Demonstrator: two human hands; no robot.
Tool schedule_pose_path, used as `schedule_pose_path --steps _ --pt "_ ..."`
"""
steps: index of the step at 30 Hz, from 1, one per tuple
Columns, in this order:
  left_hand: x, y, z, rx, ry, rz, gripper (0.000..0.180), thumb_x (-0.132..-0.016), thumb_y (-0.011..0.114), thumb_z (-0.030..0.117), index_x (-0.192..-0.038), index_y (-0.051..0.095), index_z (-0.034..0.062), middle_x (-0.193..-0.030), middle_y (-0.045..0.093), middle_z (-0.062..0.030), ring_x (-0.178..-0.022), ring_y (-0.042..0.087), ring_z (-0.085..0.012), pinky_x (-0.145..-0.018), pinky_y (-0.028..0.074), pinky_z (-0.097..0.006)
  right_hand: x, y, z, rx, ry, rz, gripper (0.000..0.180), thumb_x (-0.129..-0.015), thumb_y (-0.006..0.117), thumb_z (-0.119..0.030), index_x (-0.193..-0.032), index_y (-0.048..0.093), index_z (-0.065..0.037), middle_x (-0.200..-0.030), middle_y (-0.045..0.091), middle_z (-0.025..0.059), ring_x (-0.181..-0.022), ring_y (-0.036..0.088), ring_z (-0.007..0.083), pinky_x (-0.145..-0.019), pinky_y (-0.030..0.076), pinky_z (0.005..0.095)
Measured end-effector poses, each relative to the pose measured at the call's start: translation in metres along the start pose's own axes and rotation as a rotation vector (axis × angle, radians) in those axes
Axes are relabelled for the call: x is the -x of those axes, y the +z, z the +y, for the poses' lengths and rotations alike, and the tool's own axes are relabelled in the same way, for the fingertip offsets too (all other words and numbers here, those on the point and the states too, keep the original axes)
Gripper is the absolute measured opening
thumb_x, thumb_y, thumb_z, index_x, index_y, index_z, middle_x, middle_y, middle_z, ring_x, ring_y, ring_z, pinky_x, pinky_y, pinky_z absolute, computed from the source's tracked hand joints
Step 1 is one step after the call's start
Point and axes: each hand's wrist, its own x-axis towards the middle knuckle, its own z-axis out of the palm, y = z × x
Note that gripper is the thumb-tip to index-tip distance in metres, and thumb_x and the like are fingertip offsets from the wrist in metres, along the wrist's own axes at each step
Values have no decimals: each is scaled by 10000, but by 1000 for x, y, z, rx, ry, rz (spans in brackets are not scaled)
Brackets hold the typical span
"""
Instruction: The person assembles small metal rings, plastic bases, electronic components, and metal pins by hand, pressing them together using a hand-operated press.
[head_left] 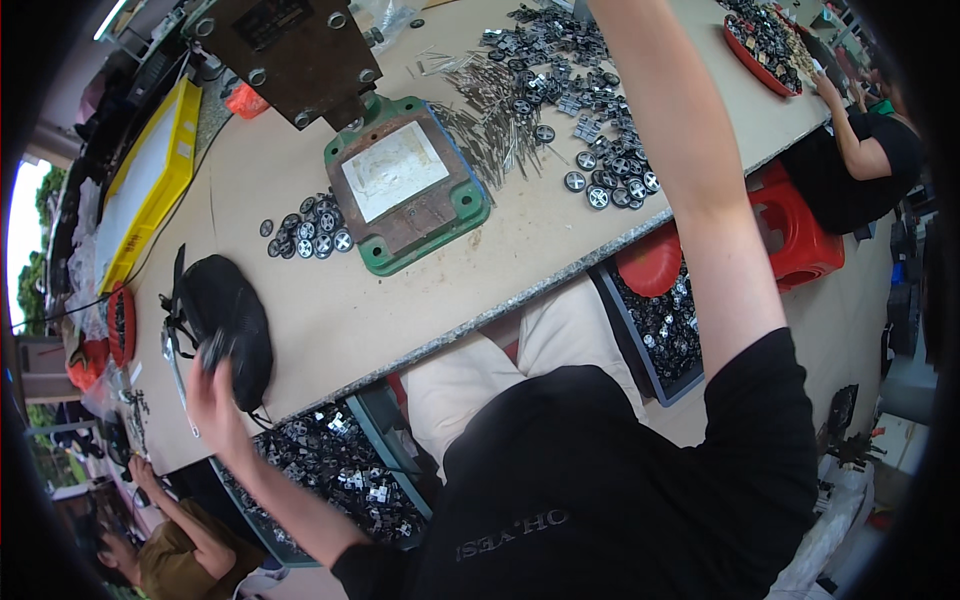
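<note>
My left hand (216, 395) is over the table's left front edge, beside a black cloth bag (235, 315). Its fingers are closed on a small dark grey part (212, 350), blurred by motion. My right arm (700, 150) reaches far across the table, and its hand is cut off by the top of the view. Near that arm lie a heap of small toy wheels (615, 180), a spread of thin metal pins (495, 110) and a pile of black-and-silver parts (570, 50). Several more wheels (310, 228) lie left of the press base.
A press with a green base (385, 260) stands mid-table under its dark metal head (290, 60). Bins of small parts (330, 470) (650, 340) sit below the table edge. A yellow tray (150, 180) is at left. Two people (185, 540) (865, 150) work nearby.
</note>
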Motion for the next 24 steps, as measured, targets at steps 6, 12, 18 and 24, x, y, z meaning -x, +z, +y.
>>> schedule_pose_path --steps 6,12,18,24 --pt "114 -152 -48 -485 -440 117 305 -821 609 49 -1098 554 -66 -932 626 -90 -791 568 -123 -685 457 -235 190 -54 62 267 520 -773 243 -765 639 -238 -885 656 -26 -685 627 114 -684 620 239 -663 488 337" --pt "144 -127 -46 -900 -497 184 364 -764 663 53 -1092 565 -72 -900 638 -147 -757 577 -161 -679 466 -281 227 -50 53 487 599 -845 252 -751 664 -255 -880 651 -39 -963 607 163 -902 593 309 -775 462 410" --pt "137 -120 -45 -944 -487 230 311 -780 639 61 -1055 586 -74 -915 649 -190 -791 628 -226 -714 483 -312 225 -57 64 223 782 -790 215 -678 715 -166 -766 606 -3 -689 613 127 -692 598 251 -651 455 351" --pt "153 -130 -51 -985 -582 272 288 -793 614 61 -1063 592 -38 -940 646 -195 -824 636 -259 -737 479 -328 200 -85 82 481 711 -581 251 -717 694 -210 -866 617 -23 -846 628 125 -796 598 278 -704 458 377"
